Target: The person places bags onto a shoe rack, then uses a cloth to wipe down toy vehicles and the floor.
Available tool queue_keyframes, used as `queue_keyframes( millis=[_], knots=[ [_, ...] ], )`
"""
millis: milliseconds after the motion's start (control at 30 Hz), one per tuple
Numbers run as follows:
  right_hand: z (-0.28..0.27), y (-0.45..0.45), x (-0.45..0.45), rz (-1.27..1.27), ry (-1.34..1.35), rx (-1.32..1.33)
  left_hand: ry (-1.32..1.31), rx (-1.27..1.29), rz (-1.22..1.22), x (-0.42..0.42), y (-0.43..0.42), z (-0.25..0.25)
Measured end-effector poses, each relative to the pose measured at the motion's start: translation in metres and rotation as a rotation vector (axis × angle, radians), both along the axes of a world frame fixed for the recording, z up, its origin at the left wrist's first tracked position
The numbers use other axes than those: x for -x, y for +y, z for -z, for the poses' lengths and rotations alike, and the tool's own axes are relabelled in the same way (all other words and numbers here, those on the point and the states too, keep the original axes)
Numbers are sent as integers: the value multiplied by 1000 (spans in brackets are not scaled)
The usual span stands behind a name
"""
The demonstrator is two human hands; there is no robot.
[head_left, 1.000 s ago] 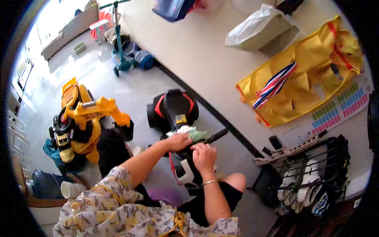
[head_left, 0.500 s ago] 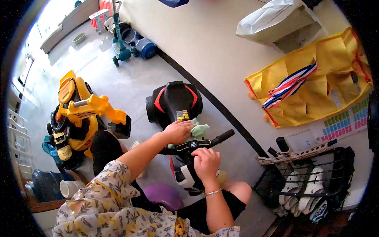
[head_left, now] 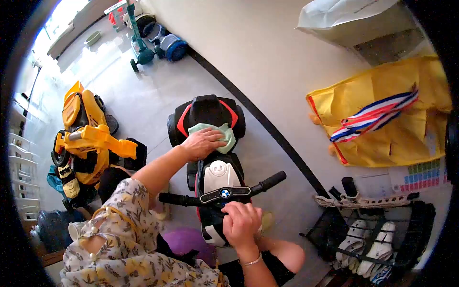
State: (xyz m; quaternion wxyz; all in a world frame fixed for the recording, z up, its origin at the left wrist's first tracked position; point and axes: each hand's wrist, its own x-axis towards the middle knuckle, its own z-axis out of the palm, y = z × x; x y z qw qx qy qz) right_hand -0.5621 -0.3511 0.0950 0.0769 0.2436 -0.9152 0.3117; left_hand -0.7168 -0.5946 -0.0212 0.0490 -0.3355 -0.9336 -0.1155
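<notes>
A black, red and white ride-on motorcycle stands on the floor in front of me. My left hand lies over a pale green cloth, pressing it on the black seat between the red stripes. Part of the cloth is hidden beneath the palm. Just below the round badge of the handlebar, my right hand is closed, its fingers curled against the front of the toy. Its fingertips are partly hidden.
To the left stands a yellow toy excavator. A scooter and a blue-wheeled hoverboard sit by the wall. At right are a yellow bag and a black wire basket with white clogs. A purple round object lies near my legs.
My left hand has moved back from near the handlebar onto the seat, taking the cloth along and spreading it out. The handlebar has turned slightly; my right hand stays close to it.
</notes>
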Motion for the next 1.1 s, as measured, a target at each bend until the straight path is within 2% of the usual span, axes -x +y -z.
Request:
queue_keyframes(
  millis=[100,167,267,300,400,500,567,600,633,700,733,767,833,900,967,1000,1100],
  knots=[
    [-3,1,1,-4,-62,-43,-8,-24,-34,11,-5,4],
    [0,2,2,-8,-57,-43,-3,131,-90,30,-7,8],
    [4,3,4,-5,-29,-53,243,337,-136,67,-13,13],
    [4,2,4,-4,-30,-57,220,443,-144,77,-13,-1],
    [4,1,6,9,-16,-53,259,451,-173,103,-17,-10],
    [5,1,8,3,-34,-53,117,575,-287,125,-8,-21],
    [8,2,8,2,-7,-13,-127,474,-466,139,-4,-24],
    [7,2,8,5,-11,-15,-99,362,-501,141,-7,-26],
    [7,2,9,5,-10,-17,-102,364,-498,141,-8,-27],
    [6,0,10,5,-15,-13,-169,-80,-816,142,-14,-24],
    [5,0,10,9,-21,-30,-215,-168,-920,144,-21,-20],
    [5,0,9,12,-26,-46,-218,-161,-924,142,-33,-8],
    [4,0,6,12,-32,-43,-46,-382,-1025,134,-61,23],
    [3,0,5,15,-29,-36,-30,-431,-1045,118,-73,35],
    [3,0,2,28,-17,-40,28,-671,-1010,99,-77,45],
    [3,0,0,23,-16,-37,-88,-727,-1076,90,-83,53],
    [4,-1,1,42,-1,-26,2,-749,-1078,58,-63,52]
  ],
)
